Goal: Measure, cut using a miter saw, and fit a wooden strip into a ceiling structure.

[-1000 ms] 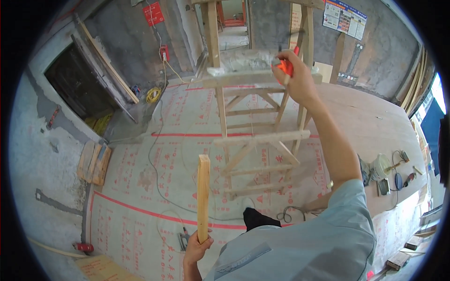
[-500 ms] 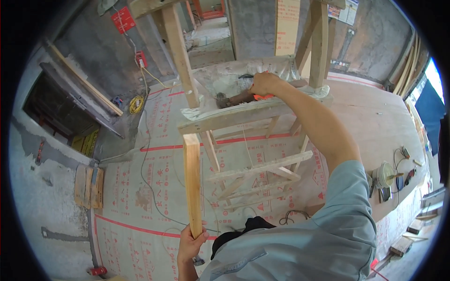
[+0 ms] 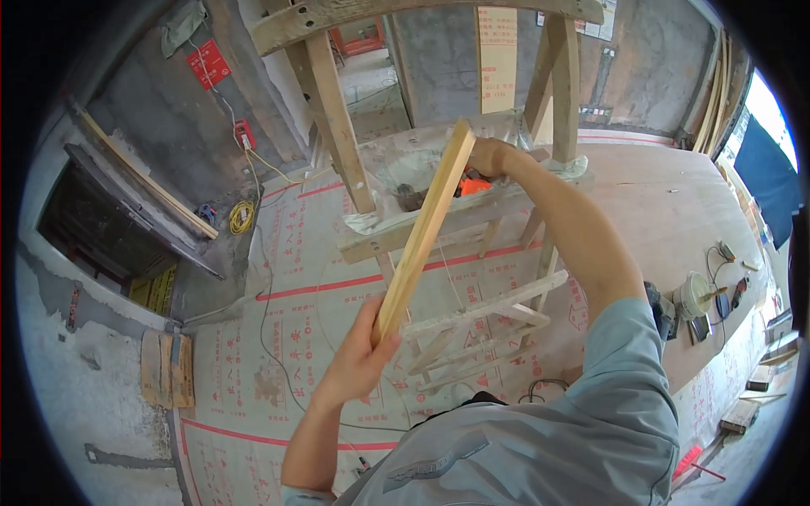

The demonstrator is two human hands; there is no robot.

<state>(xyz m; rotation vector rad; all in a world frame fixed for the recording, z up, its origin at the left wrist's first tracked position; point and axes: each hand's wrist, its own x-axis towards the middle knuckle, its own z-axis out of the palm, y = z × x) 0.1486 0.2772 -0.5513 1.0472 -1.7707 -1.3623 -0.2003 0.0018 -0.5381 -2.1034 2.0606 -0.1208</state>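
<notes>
My left hand (image 3: pixel 359 358) is closed around the lower end of a pale wooden batten (image 3: pixel 426 236). The batten slants up and to the right, its top end in front of my right hand. My right hand (image 3: pixel 491 158) is at the platform of a wooden trestle (image 3: pixel 439 226), fingers curled, with the fingertips hidden by the batten. Just below that hand lies an orange object (image 3: pixel 474 186), partly covered; I cannot make out its kind. A dark tool end (image 3: pixel 411 199) shows left of the batten on the plastic-draped platform.
Trestle legs and crossbars (image 3: pixel 498 308) stand before me on printed floor sheeting (image 3: pixel 253 354). To the right, a large board (image 3: pixel 650 202) carries a white bucket (image 3: pixel 692 295) and small tools. A cable (image 3: pixel 274 346) crosses the floor. A yellow cord coil (image 3: pixel 241 218) lies by the wall.
My left hand has risen and moved right, tilting the batten from nearly upright to slanting across the trestle. My right hand remains near the orange object. The view has shifted slightly.
</notes>
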